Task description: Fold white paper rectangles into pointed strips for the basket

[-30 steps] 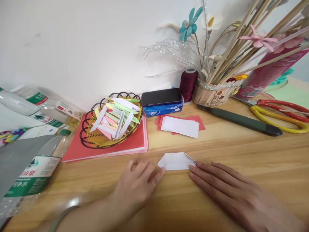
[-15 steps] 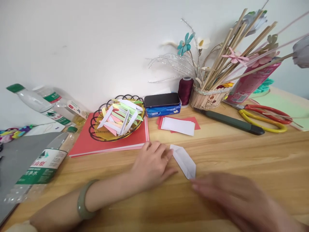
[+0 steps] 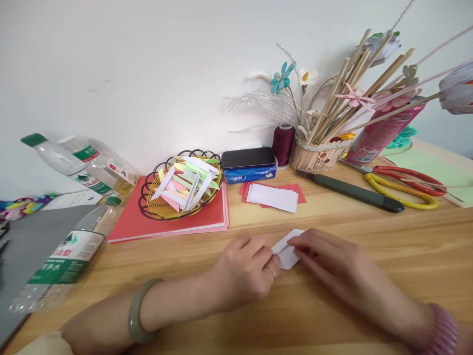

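A small piece of folded white paper [image 3: 287, 256] with pointed ends lies on the wooden table between my hands, tilted toward the upper right. My left hand [image 3: 247, 268], a ring on one finger, is curled closed at the paper's lower left end. Its fingertips are partly hidden. From the right, my right hand [image 3: 338, 268] pinches the paper's right side between thumb and fingers. Just behind lies a stack of white paper slips [image 3: 273, 196] on red slips [image 3: 302, 193]. A yellow basket with a dark looped rim [image 3: 146, 209] holds several folded coloured strips.
Red sheets [image 3: 125, 222] lie under the basket. A phone [image 3: 248, 158] rests on a blue packet [image 3: 249, 175], beside a maroon thread spool [image 3: 284, 145]. To the right are a dark green cutter [image 3: 354, 190], scissors [image 3: 402, 185] and a flower pot [image 3: 318, 155]. Plastic bottles [image 3: 66, 261] are at left.
My right hand has moved up and inward onto the paper. My left fingers have closed on its left end. The paper has turned, its far end now pointing up and right.
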Tool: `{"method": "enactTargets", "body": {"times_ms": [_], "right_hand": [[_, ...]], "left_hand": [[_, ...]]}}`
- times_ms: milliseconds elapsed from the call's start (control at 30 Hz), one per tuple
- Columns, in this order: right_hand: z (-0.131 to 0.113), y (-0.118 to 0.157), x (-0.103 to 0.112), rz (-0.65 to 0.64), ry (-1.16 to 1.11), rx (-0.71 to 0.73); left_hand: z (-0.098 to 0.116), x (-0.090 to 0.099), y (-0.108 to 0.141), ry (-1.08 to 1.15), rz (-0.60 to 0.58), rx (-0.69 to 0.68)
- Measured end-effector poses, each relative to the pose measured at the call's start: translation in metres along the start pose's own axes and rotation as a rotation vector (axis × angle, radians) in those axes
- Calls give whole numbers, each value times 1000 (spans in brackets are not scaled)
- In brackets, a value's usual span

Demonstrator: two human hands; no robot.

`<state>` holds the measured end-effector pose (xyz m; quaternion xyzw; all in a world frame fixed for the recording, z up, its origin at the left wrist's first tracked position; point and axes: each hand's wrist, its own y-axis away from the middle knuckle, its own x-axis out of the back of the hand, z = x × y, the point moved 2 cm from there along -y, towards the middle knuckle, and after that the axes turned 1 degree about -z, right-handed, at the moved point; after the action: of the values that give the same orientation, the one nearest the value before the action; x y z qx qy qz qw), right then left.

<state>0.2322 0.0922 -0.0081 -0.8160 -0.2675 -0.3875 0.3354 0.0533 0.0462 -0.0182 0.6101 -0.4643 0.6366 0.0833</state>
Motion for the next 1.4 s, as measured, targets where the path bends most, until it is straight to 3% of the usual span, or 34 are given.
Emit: {"method": "enactTargets", "body": {"times_ms": [100,200,433,700,800,1033,1400], "right_hand": [[16,-3,12,-5,109,5],[23,-2,11,-78,151,97],[24,-2,-1,-59,378,268],[23,-13,12,-91,435,447],[25,-13,9,-100,371,367],[36,-9,-1,-96,88,94],[42,-17,-4,-146,-104,-119]], "left_hand": [[-7,-2,2,-40,34,-50],[-16,-2,2,-50,23,-47],[-30,-7,5,-29,-38,48],[-32,-3,0,-7,-62,-60],[-33,-7,0,39,-55,-19],[-41,-10,-3,360,42,221],[-44,-9,-6,682,-16,565]]}}
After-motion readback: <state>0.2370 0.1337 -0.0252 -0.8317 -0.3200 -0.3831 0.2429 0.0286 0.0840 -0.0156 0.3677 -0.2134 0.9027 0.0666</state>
